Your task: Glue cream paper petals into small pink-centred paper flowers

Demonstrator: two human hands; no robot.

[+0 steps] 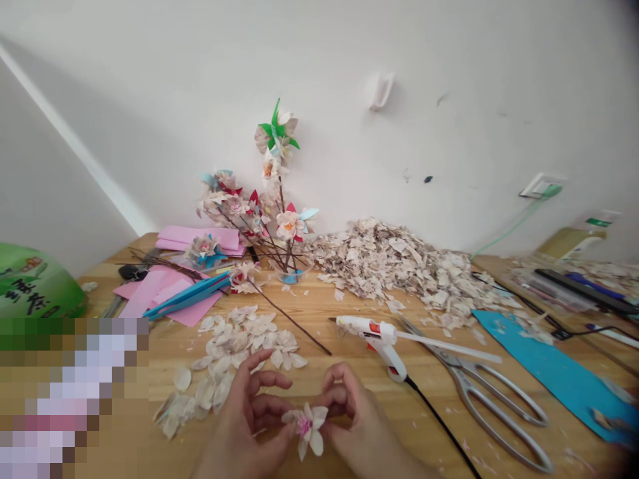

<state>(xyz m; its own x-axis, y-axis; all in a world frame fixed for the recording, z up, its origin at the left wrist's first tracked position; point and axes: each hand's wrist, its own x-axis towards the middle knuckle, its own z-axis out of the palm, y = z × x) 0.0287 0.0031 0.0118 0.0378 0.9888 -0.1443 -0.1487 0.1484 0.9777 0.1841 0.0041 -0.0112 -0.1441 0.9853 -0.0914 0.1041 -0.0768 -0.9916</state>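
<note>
Head view, hands doing what?
Left hand point(244, 416) and right hand point(352, 419) were curled, both pinching a paper flower point(307, 426) between them.
Nearby?
Loose petals point(234, 352) ahead-left, hot glue gun point(372, 339) ahead-right.

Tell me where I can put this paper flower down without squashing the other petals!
For the paper flower, bare wood shows on the table between the loose petals and the glue gun, and between the gun's black cord and the scissors. It's crowded behind, by the heap of paper scraps.
</note>
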